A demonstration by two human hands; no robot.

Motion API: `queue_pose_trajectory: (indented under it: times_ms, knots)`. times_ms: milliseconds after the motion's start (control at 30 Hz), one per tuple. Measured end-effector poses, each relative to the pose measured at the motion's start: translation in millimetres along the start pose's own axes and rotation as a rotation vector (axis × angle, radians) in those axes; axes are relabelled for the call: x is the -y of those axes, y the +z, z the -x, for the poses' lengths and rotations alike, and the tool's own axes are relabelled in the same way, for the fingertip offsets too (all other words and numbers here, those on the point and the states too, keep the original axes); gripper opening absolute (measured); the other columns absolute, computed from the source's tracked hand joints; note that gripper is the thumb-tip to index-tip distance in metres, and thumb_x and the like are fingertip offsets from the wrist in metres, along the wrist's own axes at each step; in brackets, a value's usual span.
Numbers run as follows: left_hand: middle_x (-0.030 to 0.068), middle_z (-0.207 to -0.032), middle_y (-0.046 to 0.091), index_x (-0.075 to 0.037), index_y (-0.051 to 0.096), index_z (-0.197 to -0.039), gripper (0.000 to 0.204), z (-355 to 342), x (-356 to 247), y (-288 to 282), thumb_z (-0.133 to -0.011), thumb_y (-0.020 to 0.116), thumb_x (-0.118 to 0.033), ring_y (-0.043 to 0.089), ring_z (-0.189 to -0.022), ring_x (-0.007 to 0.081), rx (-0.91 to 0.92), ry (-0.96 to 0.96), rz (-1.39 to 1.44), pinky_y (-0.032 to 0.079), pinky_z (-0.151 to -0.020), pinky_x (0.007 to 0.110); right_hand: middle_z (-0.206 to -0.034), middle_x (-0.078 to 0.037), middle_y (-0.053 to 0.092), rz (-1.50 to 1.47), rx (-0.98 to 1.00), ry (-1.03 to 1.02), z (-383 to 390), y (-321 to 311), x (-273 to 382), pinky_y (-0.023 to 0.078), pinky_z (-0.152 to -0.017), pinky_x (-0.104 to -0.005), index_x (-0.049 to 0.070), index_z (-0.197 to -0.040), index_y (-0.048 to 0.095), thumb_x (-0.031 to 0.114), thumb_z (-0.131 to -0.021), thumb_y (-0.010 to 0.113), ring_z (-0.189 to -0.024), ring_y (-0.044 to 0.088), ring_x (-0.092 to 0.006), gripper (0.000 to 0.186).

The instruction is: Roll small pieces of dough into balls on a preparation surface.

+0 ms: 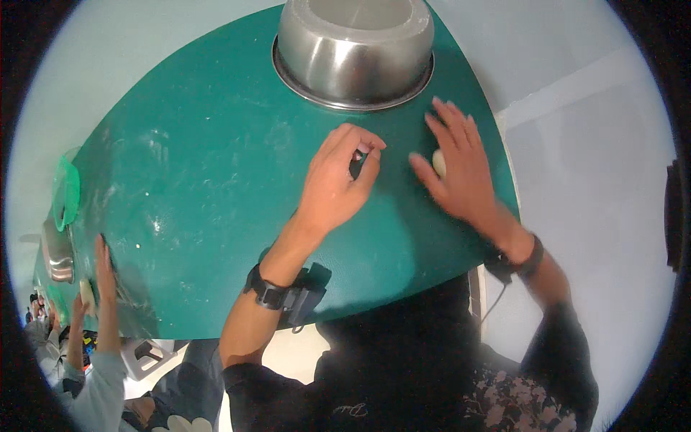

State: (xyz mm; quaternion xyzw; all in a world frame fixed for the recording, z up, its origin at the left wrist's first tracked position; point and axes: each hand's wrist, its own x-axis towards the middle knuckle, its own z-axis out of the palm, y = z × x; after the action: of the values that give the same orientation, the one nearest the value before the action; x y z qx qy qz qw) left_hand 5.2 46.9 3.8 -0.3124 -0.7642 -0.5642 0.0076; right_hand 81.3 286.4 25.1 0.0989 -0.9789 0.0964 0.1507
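Observation:
My right hand [464, 169] is held over the table's right part, fingers stretched and thumb apart. A small pale lump [439, 163], like dough, shows beneath its palm beside the thumb; the rest of the lump is hidden. To the left, my left hand [338, 173] is curled, with thumb and index finger nearly meeting around a small dark gap. Whether anything is inside those fingers, I cannot tell. Just beyond both hands, a shiny steel basin [353, 68] rests upside down, rim on the green table [216, 173].
White powdery smears and small crumbs mark the table. At the far left are a green plastic basket [66, 193] and a metal container [57, 252]. Another person's hand [106, 270] rests at the table's left edge, near a pale elongated piece [87, 297]. A stool [147, 356] stands below.

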Motion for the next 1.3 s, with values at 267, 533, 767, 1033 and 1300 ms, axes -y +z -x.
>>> queue_pose_trajectory:
  times_ms: [267, 533, 767, 1033, 1300]
  knots:
    - [0.0120, -0.107, 0.069, 0.000, 0.071, -0.112, 0.012, -3, 0, 3, -0.100, 0.068, -0.002, 0.068, -0.093, 0.0229, 0.007, -0.028, 0.005, 0.055, -0.085, 0.034, -0.162, -0.028, 0.049, -0.017, -0.154, 0.092, -35, 23, -45, 0.038, -0.125, -0.0565, -0.004, -0.155, 0.052, 0.041, -0.107, 0.065, -0.150, 0.046, -0.0472, 0.066]
    - [0.0109, -0.106, 0.070, 0.000, 0.070, -0.110, 0.009, 0, 5, 3, -0.101, 0.068, -0.003, 0.065, -0.090, 0.0204, -0.014, -0.027, 0.041, 0.054, -0.082, 0.034, -0.172, -0.027, 0.039, -0.182, 0.086, -0.015, 58, -29, 14, 0.032, -0.129, -0.0594, -0.003, -0.164, 0.041, 0.025, -0.099, 0.076, -0.158, 0.037, -0.0494, 0.079]
    - [0.0099, -0.107, 0.071, -0.002, 0.069, -0.109, 0.007, 0, 7, 2, -0.102, 0.068, -0.004, 0.064, -0.090, 0.0199, 0.005, -0.013, 0.004, 0.053, -0.083, 0.033, -0.176, -0.027, 0.030, -0.159, 0.266, -0.060, 130, -50, 43, 0.024, -0.132, -0.0647, -0.002, -0.169, 0.033, 0.043, -0.099, 0.074, -0.164, 0.027, -0.0491, 0.093]
    - [0.0100, -0.107, 0.070, -0.002, 0.071, -0.111, 0.008, -4, -1, 2, -0.105, 0.067, -0.006, 0.066, -0.092, 0.0212, 0.038, -0.010, -0.029, 0.054, -0.085, 0.033, -0.169, -0.026, 0.042, -0.057, 0.058, -0.027, 3, -2, -10, 0.031, -0.129, -0.0619, -0.002, -0.163, 0.043, 0.048, -0.103, 0.069, -0.158, 0.037, -0.0471, 0.083]
    - [0.0088, -0.106, 0.070, -0.003, 0.071, -0.111, 0.008, 0, 2, 3, -0.104, 0.067, -0.004, 0.067, -0.093, 0.0207, 0.030, -0.008, -0.003, 0.054, -0.085, 0.033, -0.165, -0.021, 0.049, -0.075, -0.091, 0.112, -15, 21, -27, 0.034, -0.129, -0.0568, 0.007, -0.163, 0.047, 0.037, -0.101, 0.074, -0.155, 0.043, -0.0432, 0.074]
